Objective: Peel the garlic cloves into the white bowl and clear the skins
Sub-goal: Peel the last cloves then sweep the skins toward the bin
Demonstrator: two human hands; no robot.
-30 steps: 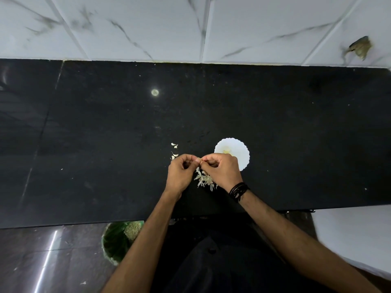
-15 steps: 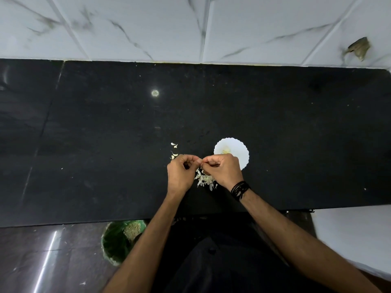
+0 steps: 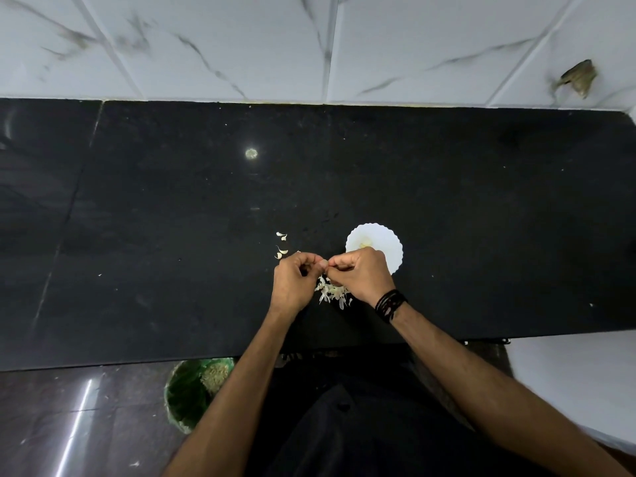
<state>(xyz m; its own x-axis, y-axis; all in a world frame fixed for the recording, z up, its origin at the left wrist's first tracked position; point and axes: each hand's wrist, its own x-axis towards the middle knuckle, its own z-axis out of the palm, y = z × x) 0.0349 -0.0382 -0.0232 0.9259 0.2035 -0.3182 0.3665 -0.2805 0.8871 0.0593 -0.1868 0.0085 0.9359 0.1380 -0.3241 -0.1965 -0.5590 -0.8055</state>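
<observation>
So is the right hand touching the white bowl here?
Cannot tell. In the head view the right hand overlaps the white bowl's near rim, hiding any gap or contact; its fingertips meet the left hand instead, pinching something small.

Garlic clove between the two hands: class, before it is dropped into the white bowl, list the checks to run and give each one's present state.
1. Small garlic clove pinched between left hand and right hand: ok.
2. Clove fully peeled: cannot tell, the fingertips hide it.
3. White scalloped bowl close beyond the right hand, opening unobstructed: ok.
4. Pile of papery garlic skins cleared from the black stone counter: not ok.
5. Unpeeled cloves waiting left of the bowl: ok.
6. Green bin on the floor below the counter edge: ok.
</observation>
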